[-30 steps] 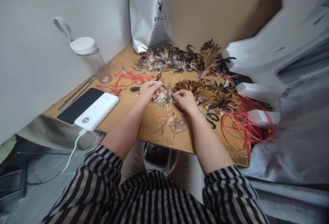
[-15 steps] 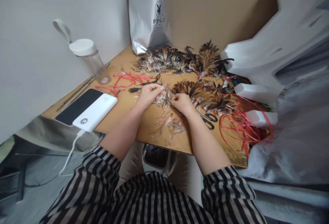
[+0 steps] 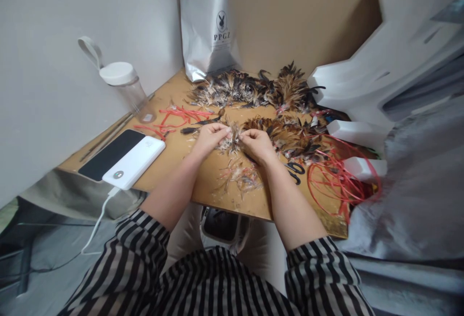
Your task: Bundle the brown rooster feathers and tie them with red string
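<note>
Pale brown feathers (image 3: 235, 132) stand between my two hands over the middle of the table. My left hand (image 3: 210, 139) pinches them from the left with thumb and forefinger. From the right, the fingertips of my right hand (image 3: 258, 146) press together at the same feathers; the exact pieces are too small to make out. A row of brown and black feather bunches (image 3: 295, 135) lies just right of my right hand. Loose feather scraps (image 3: 241, 176) are scattered in front of my hands. Black-handled scissors (image 3: 296, 168) lie partly hidden behind my right forearm.
More feather bunches (image 3: 232, 86) line the back, before a silver bag (image 3: 206, 26). Red strips (image 3: 181, 115), a clear bottle (image 3: 132, 93), a phone (image 3: 108, 154) and a white power bank (image 3: 136, 161) lie left. Tangled red cord (image 3: 335, 180) and white foam (image 3: 357, 132) are right.
The view has shifted slightly. My right hand has turned a little and its fingertips sit slightly higher at the feathers. My left hand keeps its pinch in nearly the same place.
</note>
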`<action>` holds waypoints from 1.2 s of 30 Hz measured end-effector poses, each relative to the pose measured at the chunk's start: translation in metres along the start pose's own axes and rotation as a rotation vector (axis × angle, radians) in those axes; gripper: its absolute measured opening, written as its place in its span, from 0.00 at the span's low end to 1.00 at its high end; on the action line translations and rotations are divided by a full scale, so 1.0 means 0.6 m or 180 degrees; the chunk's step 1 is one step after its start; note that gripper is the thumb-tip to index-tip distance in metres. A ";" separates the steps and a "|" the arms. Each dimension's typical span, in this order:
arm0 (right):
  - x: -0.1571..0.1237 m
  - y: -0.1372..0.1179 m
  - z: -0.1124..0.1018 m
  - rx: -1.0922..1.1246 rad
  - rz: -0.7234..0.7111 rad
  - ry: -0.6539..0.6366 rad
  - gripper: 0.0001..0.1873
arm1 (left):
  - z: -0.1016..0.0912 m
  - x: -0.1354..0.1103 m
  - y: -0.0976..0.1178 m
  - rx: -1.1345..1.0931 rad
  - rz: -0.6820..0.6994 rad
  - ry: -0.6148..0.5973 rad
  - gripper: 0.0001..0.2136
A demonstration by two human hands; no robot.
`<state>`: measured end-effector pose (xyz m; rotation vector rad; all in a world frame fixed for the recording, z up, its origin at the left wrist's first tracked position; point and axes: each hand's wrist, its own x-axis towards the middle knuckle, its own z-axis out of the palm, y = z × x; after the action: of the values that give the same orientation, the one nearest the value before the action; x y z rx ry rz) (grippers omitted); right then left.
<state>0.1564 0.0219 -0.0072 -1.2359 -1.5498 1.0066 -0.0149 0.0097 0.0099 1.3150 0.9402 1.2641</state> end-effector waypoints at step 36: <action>-0.004 -0.008 -0.019 -0.0905 -0.0792 -0.0310 0.07 | -0.004 0.007 -0.010 -0.0322 -0.0415 -0.0178 0.12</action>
<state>0.1662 0.0193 0.0002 -1.1584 -1.9201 0.7115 -0.0163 0.0149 0.0044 1.1853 0.8965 1.1543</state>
